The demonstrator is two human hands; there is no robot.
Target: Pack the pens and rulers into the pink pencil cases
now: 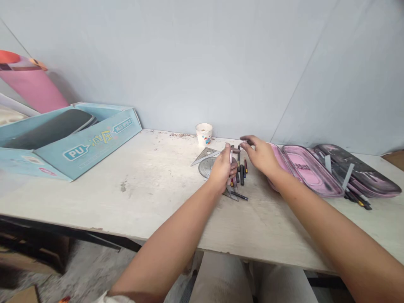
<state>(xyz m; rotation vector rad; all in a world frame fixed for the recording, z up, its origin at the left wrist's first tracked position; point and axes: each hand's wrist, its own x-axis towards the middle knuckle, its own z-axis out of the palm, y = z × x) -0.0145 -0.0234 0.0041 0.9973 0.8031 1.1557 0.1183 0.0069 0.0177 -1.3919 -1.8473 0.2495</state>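
Note:
My left hand [221, 169] is closed, its thumb up, over a pile of pens and pencils. A short dark stick shows by its fingertips, but I cannot make out what the fingers hold. Just right of it my right hand [260, 155] hovers with thumb and forefinger slightly apart, nothing plainly between them. Below and between the hands lie several dark pens [242, 174] and a short red pencil [245, 166]. A clear round protractor [206, 167] and a set square [205, 155] lie left of my left hand, partly hidden by it. Nearer me rests a dark pen [239, 195].
A paper cup [204, 134] stands against the wall, with shavings beside it. An open pink pencil case [311, 170] lies at right, next to a dark case [360, 168] with pens and strips. A blue box [94, 145] holding a dark object [53, 128] stands at left.

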